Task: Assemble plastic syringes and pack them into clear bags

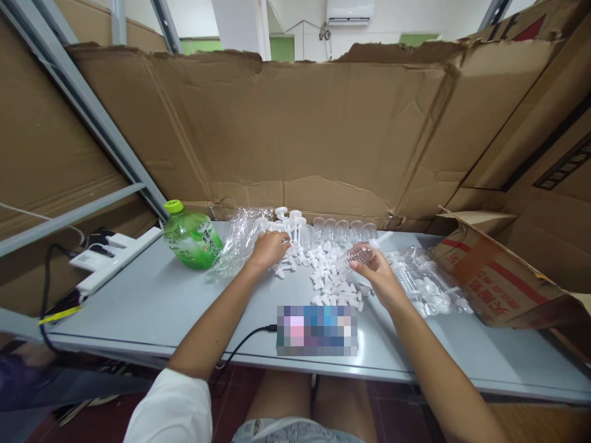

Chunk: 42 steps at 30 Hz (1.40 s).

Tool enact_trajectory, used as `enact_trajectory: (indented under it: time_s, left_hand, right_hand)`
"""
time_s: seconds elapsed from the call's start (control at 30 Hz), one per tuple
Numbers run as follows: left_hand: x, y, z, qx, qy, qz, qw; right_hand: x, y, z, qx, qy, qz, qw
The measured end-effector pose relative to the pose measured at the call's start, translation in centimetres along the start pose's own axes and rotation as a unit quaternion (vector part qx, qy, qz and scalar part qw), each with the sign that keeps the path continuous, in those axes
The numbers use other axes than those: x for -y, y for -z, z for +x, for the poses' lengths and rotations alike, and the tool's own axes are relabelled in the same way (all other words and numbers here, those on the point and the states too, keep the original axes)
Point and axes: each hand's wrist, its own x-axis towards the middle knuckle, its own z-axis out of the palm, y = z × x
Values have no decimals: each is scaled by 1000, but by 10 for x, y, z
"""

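My right hand (379, 277) is closed around a clear ribbed plastic container (353, 257), which it holds tilted above the table. A thin white piece sticks out beyond those fingers. My left hand (270, 249) has its fingers curled together at the edge of a group of white plastic parts with round disc tops (295, 216). Whatever it pinches is hidden by the fingers. Between the hands lies a loose pile of small white plastic fittings (330, 277). Behind the pile, several clear ribbed cups (342, 231) stand in a row.
A green bottle (191, 237) and a crumpled clear bag (235, 243) are on the left, near a power strip (120, 261). A cabled phone (317, 331) lies in front. On the right are a bag of white parts (429, 286) and an open carton (503, 277). Cardboard (300, 123) walls the back.
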Motion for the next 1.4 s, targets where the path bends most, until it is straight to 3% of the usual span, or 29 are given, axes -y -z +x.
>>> enact_trajectory:
  time_s: [0.3, 0.6, 0.77, 0.93, 1.17, 1.27, 1.4]
  left_hand:
    - [0, -18, 41, 64, 127, -6, 990]
    - [-7, -31, 52, 76, 193, -17, 978]
    - [-4, -29, 56, 51, 216, -34, 974]
    - [-3, -18, 48, -22, 222, -49, 974]
    - [-6, 5, 23, -135, 166, -75, 974]
    - [-6, 10, 5, -177, 71, -177, 965]
    - [-13, 9, -27, -155, -80, -293, 940]
  right_hand:
    - [3, -2, -3, 22, -21, 9, 1000]
    - [1, -4, -2, 16, -28, 19, 999]
    - [-1, -4, -1, 11, -27, 18, 999]
    - [-2, -3, 1, -2, -27, 19, 999]
    - [-3, -5, 0, -18, -22, 16, 999]
    - [-3, -5, 0, -40, 5, 40, 998]
    - [3, -4, -1, -78, 17, 155, 985]
